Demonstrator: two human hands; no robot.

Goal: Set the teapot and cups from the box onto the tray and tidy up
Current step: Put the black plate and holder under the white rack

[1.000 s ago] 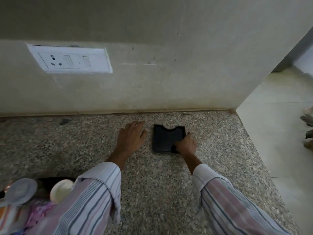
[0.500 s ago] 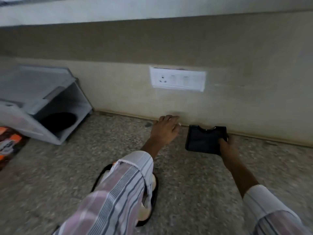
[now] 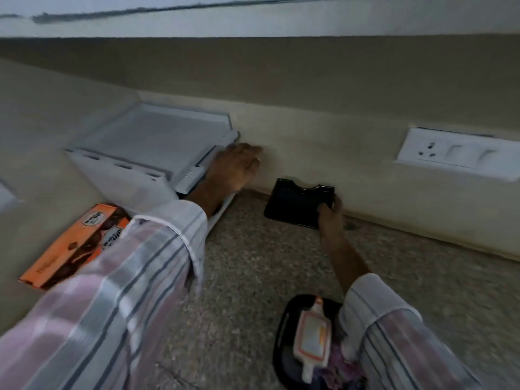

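A small black square tray with a notched far rim lies flat on the speckled stone counter by the wall. My right hand grips its near right corner. My left hand reaches to the left, fingers apart and holding nothing, at the right edge of a white plastic box that stands in the corner. An orange carton printed with pictures lies in front of that box, partly behind my left sleeve. No teapot or cups show.
A black oval tray sits near the front edge, holding a white orange-edged packet and some purple wrapping. A white socket and switch plate is on the wall at right. The counter meets walls behind and at left.
The view has swung left, bringing the white box and orange carton into sight. My left hand has moved from the counter beside the small tray to the white box. My right hand stays on the tray.
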